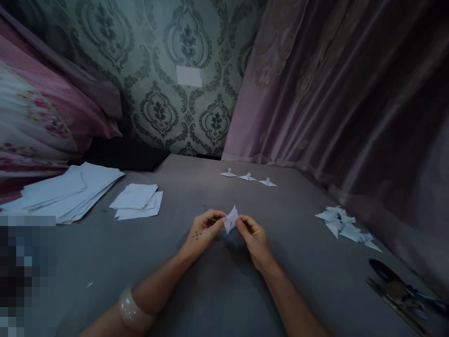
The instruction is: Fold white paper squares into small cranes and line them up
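Above the middle of the grey table (147, 262), a small folded piece of white paper (231, 220) is held up between my two hands. My left hand (206, 229) pinches its left edge between thumb and fingers. On the opposite edge, my right hand (254, 236) pinches it the same way. The paper is pointed at top and bottom, and its exact folded form is too small to make out. Farther back stand several folded paper pieces in a row, among them a boat-like one (248, 177) with an upright middle.
At the left lie a stack of large white sheets (101, 187) and a smaller pile of paper squares (135, 196). A heap of folded papers (345, 224) is at the right, with dark-handled scissors (382, 271) nearer me. A curtain (280, 117) borders the table's right side.
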A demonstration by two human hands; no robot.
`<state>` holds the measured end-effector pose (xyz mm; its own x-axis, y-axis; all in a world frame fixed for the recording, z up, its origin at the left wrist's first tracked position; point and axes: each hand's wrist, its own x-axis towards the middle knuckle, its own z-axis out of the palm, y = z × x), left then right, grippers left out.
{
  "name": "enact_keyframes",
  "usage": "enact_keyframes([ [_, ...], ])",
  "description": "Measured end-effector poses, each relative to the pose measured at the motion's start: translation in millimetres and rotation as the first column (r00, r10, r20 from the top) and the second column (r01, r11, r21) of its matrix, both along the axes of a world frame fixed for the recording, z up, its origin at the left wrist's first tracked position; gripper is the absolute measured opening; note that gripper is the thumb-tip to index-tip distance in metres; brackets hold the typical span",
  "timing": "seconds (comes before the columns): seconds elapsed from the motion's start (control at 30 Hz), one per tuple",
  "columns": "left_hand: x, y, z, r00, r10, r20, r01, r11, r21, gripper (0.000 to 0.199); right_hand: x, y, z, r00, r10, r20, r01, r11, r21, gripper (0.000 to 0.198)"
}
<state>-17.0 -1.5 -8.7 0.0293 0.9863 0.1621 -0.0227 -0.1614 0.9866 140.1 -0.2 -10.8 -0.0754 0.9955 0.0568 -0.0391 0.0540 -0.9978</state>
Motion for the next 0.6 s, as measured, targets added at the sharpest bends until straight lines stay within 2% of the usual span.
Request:
enact_keyframes([
  [0.17, -1.2, 0.4, 5.3, 0.99, -0.104, 0.099, 0.107, 0.994, -0.03, 0.024, 1.4, -0.6, 2.3, 0.998, 0.058, 0.014, -0.058, 0.998, 0.023, 0.026],
  [0.37, 1.7, -1.0, 2.5, 0.994, -0.084, 0.066, 0.086, 0.996, -0.015, 0.027, 2.0, -0.5, 2.7, 0.992, 0.118, 0.053, -0.121, 0.991, 0.055, 0.022],
  [0.6, 4.2, -2.3, -1.6, 0.994, -0.089, 0.057, 0.09, 0.996, -0.024, 0.023, 1.7, -0.3, 2.2, 0.991, 0.095, 0.09, -0.102, 0.992, 0.07, 0.027],
])
